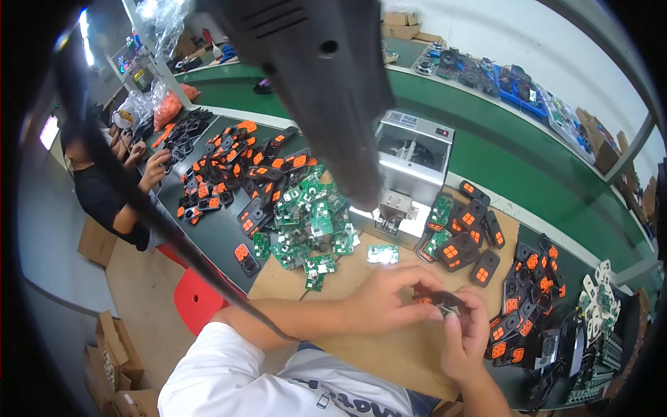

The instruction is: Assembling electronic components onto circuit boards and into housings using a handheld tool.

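Note:
Both my hands meet over the brown board (379,354) on the bench. Between them is a small black plastic casing (439,297) with orange on one side and a pale, shiny part at its near end. My left hand (389,295) pinches the casing from the left. The thumb and fingers of my right hand (467,333) close on its right end. Fingers hide much of it. Just beyond my left hand lies a single green circuit board (383,254). Farther left is a loose heap of green circuit boards (321,221).
A silver benchtop machine (415,156) stands ahead, below a dark overhead arm (326,90). Black casings with orange buttons (458,251) lie right of the machine; more heaps (222,163) sit left and far right. A co-worker (104,174) works at the left near a red stool (196,299).

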`<state>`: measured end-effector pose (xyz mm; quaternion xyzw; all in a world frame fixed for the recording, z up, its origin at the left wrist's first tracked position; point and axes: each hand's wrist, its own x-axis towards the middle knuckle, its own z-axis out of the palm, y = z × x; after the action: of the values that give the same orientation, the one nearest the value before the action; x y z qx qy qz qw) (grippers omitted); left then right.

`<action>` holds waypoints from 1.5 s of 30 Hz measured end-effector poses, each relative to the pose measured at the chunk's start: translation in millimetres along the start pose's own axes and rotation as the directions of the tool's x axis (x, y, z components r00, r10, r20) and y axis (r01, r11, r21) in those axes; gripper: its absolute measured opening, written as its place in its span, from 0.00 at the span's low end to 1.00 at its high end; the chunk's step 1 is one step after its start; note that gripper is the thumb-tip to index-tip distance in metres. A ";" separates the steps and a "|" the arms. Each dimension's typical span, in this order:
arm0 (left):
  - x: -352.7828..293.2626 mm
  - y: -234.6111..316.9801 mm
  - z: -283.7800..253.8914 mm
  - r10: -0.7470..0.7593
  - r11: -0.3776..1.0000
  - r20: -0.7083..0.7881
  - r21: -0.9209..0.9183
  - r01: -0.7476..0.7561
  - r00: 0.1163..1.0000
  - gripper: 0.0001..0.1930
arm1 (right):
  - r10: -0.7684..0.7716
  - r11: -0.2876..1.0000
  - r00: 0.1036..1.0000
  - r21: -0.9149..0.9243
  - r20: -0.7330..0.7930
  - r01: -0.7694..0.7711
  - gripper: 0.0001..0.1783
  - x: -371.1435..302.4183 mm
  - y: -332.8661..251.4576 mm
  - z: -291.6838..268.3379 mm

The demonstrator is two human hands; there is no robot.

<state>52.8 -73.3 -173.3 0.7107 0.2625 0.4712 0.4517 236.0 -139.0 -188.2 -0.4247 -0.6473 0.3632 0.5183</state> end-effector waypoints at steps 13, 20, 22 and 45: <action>-15.3 1.4 -2.7 -0.019 0.995 0.064 -0.101 0.026 0.998 0.15 | 0.016 0.997 0.992 0.082 -0.123 -0.006 0.16 -2.5 -11.1 -1.9; 71.3 53.3 -62.5 0.548 0.800 -0.586 0.161 -0.577 0.596 0.49 | 0.517 0.589 0.855 0.706 0.044 -0.393 0.13 15.6 -12.2 -0.8; 113.1 105.1 -56.6 0.395 0.884 -0.422 -0.066 -0.462 0.816 0.31 | 0.635 0.387 0.757 0.783 0.156 -0.486 0.17 12.6 -10.7 1.2; 91.1 20.4 -72.8 -0.019 0.960 -0.182 -0.278 -0.033 0.983 0.26 | 0.662 -0.022 0.575 0.779 0.481 -0.627 0.39 -2.3 18.7 15.7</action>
<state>23.9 18.9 -104.9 0.5943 0.2310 0.5685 0.5198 224.1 -134.7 -209.1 -0.3178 -0.0501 0.8396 0.4377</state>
